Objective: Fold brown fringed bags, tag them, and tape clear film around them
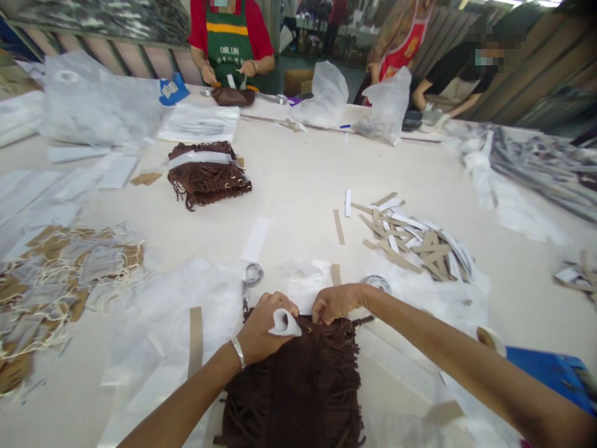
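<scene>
A dark brown fringed bag (298,392) lies on the table right in front of me. My left hand (265,326) is closed at the bag's top edge, with a curled piece of white paper (285,323) in its grip. At the same edge, a little to the right, my right hand (338,303) has its fingers bent down onto the bag's opening. The fingertips of that hand are hidden, so what they pinch does not show. A metal ring (253,274) sits just beyond my left hand, and another ring (377,284) lies past my right wrist.
Another brown fringed bag (208,174) with a white band lies farther off. Cardboard strips (420,246) are heaped at right, tags with white strings (69,280) at left. Clear plastic bags (172,311) spread beneath my work. Across the table stands a person in a green apron (228,46).
</scene>
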`<state>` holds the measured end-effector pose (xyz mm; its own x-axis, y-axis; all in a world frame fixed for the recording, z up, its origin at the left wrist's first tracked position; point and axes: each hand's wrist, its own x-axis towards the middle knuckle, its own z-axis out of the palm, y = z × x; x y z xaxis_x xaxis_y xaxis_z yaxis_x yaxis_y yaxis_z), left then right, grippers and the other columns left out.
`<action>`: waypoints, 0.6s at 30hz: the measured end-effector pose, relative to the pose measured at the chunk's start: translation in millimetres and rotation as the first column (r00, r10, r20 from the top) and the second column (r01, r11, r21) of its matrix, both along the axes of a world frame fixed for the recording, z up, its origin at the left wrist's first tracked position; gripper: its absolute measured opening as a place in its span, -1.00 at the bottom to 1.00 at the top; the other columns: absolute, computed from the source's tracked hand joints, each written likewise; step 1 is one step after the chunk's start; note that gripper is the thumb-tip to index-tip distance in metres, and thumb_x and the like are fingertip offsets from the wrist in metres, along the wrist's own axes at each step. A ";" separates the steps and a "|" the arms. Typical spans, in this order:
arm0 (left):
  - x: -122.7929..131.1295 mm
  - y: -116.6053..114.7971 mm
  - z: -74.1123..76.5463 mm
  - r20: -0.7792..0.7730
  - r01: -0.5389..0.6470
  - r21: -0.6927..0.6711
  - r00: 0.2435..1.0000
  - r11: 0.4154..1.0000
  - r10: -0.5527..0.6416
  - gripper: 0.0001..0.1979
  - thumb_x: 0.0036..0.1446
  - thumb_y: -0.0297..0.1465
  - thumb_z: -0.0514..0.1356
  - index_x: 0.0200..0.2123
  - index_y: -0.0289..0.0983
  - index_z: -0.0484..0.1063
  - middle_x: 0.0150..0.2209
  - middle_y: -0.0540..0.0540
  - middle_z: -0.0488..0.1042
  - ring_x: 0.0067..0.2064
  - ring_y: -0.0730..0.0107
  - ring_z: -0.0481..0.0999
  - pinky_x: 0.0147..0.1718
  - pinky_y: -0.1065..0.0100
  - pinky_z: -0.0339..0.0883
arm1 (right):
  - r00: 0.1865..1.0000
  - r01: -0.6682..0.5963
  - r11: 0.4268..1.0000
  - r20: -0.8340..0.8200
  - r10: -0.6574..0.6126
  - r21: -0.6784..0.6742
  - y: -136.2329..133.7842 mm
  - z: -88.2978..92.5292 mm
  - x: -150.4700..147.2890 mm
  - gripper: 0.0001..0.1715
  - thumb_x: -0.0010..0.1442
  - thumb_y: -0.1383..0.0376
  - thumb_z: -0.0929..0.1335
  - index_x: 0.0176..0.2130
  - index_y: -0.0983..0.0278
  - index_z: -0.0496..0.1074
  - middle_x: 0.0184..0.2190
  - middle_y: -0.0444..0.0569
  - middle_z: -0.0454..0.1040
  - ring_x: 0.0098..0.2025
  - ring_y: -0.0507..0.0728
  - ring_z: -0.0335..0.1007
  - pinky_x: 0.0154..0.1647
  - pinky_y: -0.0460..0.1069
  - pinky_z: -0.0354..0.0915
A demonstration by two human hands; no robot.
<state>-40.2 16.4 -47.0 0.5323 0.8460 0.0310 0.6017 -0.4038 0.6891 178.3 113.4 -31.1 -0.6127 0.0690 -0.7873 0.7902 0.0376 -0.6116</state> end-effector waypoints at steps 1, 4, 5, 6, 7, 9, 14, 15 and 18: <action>-0.3 0.1 -0.3 0.034 0.017 -0.012 0.999 1.000 -0.016 -0.75 0.09 -0.34 0.26 -0.14 -0.21 0.41 -0.19 -0.04 0.47 -0.06 0.21 0.37 -0.06 0.19 0.13 | 1.000 -0.008 0.999 0.010 0.008 0.034 -0.9 0.4 -0.2 -0.57 -0.10 0.43 0.30 -0.20 0.33 0.55 -0.47 -0.16 0.48 -0.44 -0.02 0.34 -0.42 -0.17 0.24; 0.1 0.2 -1.7 0.110 0.051 -0.044 0.993 0.998 -0.046 -0.68 0.11 -0.41 0.24 -0.03 -0.17 0.39 -0.15 -0.04 0.48 0.01 0.20 0.34 -0.04 0.20 0.13 | 0.999 -0.033 0.984 0.047 0.025 0.176 -4.0 2.7 0.0 -0.64 -0.09 0.38 0.32 -0.25 0.32 0.57 -0.50 -0.16 0.47 -0.46 -0.01 0.31 -0.48 -0.16 0.16; 0.5 0.2 -2.3 0.128 0.052 -0.055 0.991 0.997 -0.045 -0.70 0.12 -0.44 0.22 -0.05 -0.17 0.40 -0.16 -0.04 0.48 0.01 0.21 0.33 -0.04 0.20 0.14 | 0.998 -0.042 0.974 0.057 0.030 0.222 -5.0 3.5 0.3 -0.66 -0.09 0.36 0.33 -0.27 0.31 0.57 -0.50 -0.15 0.47 -0.45 0.01 0.31 -0.48 -0.16 0.15; 1.0 0.1 -3.1 0.142 0.051 -0.063 0.989 0.997 -0.041 -0.74 0.13 -0.47 0.21 -0.09 -0.17 0.41 -0.17 -0.03 0.48 0.00 0.22 0.33 -0.04 0.21 0.15 | 0.997 -0.052 0.962 0.067 0.035 0.268 -6.0 4.2 0.6 -0.68 -0.09 0.34 0.35 -0.28 0.30 0.58 -0.49 -0.14 0.48 -0.44 0.02 0.32 -0.48 -0.15 0.14; 1.6 0.0 -4.1 0.150 0.049 -0.070 0.988 0.996 -0.038 -0.77 0.13 -0.50 0.19 -0.12 -0.18 0.42 -0.19 -0.03 0.47 -0.01 0.23 0.33 -0.04 0.21 0.16 | 0.996 -0.062 0.948 0.078 0.039 0.311 -7.0 4.8 0.8 -0.70 -0.09 0.32 0.36 -0.30 0.29 0.58 -0.48 -0.13 0.49 -0.43 0.03 0.33 -0.47 -0.14 0.14; 2.4 -0.5 -6.7 0.155 0.044 -0.076 0.987 0.996 -0.031 -0.79 0.14 -0.55 0.15 -0.17 -0.19 0.41 -0.21 -0.03 0.45 -0.03 0.25 0.32 -0.04 0.22 0.17 | 0.994 -0.077 0.915 0.102 0.039 0.396 -8.8 5.7 0.4 -0.75 -0.08 0.31 0.36 -0.34 0.27 0.58 -0.46 -0.10 0.52 -0.42 0.06 0.36 -0.46 -0.12 0.15; 1.5 -1.2 -12.0 0.143 0.063 -0.083 0.988 0.995 -0.051 -0.81 0.15 -0.54 0.15 -0.17 -0.20 0.39 -0.22 -0.04 0.41 -0.06 0.24 0.31 -0.05 0.21 0.19 | 0.988 -0.098 0.854 0.153 0.022 0.511 -10.7 8.7 -1.8 -0.83 -0.10 0.34 0.37 -0.42 0.25 0.58 -0.46 -0.02 0.55 -0.40 0.12 0.39 -0.46 -0.08 0.16; 1.0 -1.0 -12.0 0.140 0.078 -0.081 0.988 0.994 -0.066 -0.81 0.16 -0.52 0.16 -0.16 -0.20 0.38 -0.21 -0.05 0.41 -0.05 0.23 0.31 -0.05 0.20 0.19 | 0.987 -0.102 0.852 0.156 0.025 0.513 -11.2 10.4 -0.2 -0.82 -0.09 0.34 0.38 -0.40 0.24 0.58 -0.45 -0.03 0.56 -0.39 0.12 0.40 -0.45 -0.08 0.17; -0.7 -0.6 -10.3 0.105 0.143 -0.068 0.985 0.987 -0.135 -0.71 0.17 -0.46 0.18 -0.02 -0.17 0.36 -0.13 -0.07 0.41 -0.01 0.20 0.29 -0.02 0.17 0.17 | 0.995 -0.051 0.846 0.100 -0.003 0.531 -18.3 19.8 13.1 -0.73 0.02 0.34 0.35 -0.24 0.20 0.57 -0.35 -0.07 0.58 -0.31 0.10 0.45 -0.38 -0.10 0.21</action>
<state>-40.8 15.8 -57.3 0.6421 0.7661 0.0286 0.4705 -0.4233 0.7742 191.4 95.2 -11.2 -0.5449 0.4805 -0.6871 0.8373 0.3556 -0.4153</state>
